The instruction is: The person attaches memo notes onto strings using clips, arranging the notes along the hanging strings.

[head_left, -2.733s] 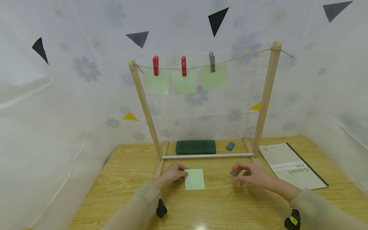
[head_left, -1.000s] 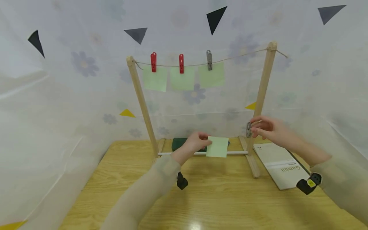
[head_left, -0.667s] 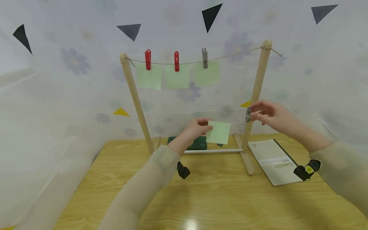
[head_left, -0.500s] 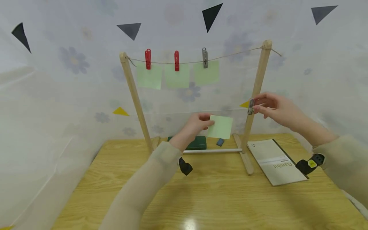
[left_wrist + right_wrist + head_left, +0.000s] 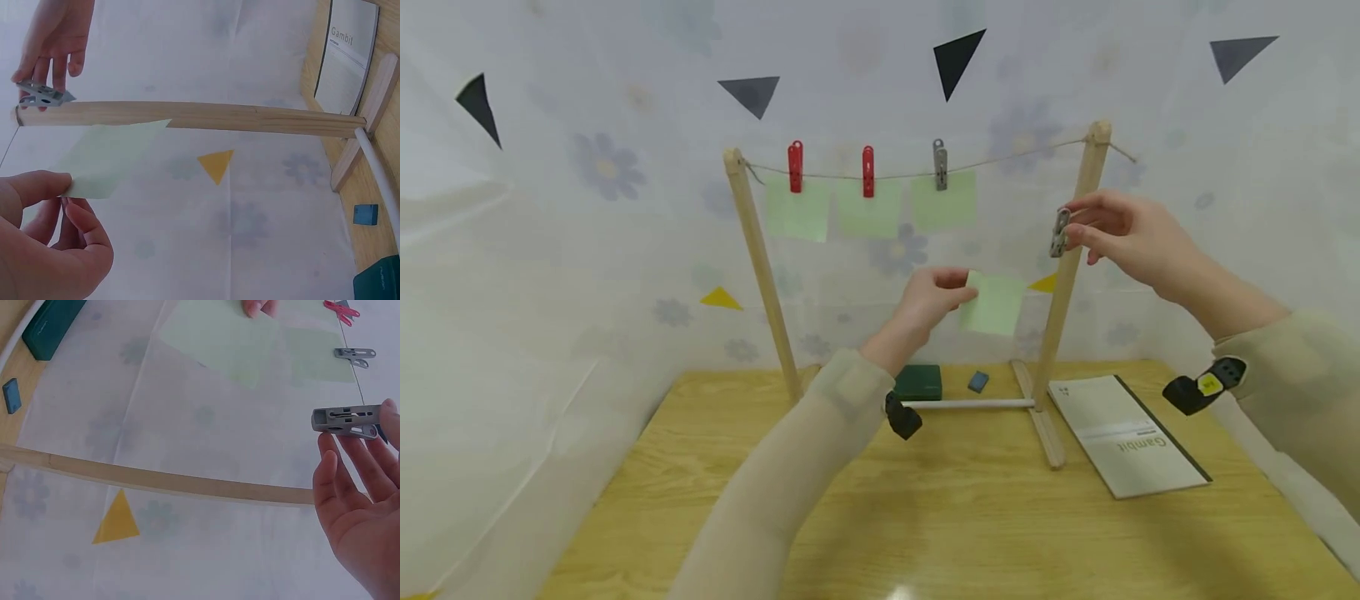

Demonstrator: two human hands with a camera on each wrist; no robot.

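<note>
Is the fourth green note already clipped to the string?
No, the left hand holds the green note below the string.

I have both arms raised off the desk (image 5: 970, 508), sleeves covering the forearms; my left hand (image 5: 928, 302) is lifted in front of me, thumb and fingers pinching the edge of a green note (image 5: 994, 303), wrist bent slightly upward; my right hand (image 5: 1123, 233) sits higher and further right, just beside the right wooden post (image 5: 1075, 250), fingertips (image 5: 329, 461) curled round a grey clip (image 5: 1059, 232); the two hands stay apart, not touching.
</note>
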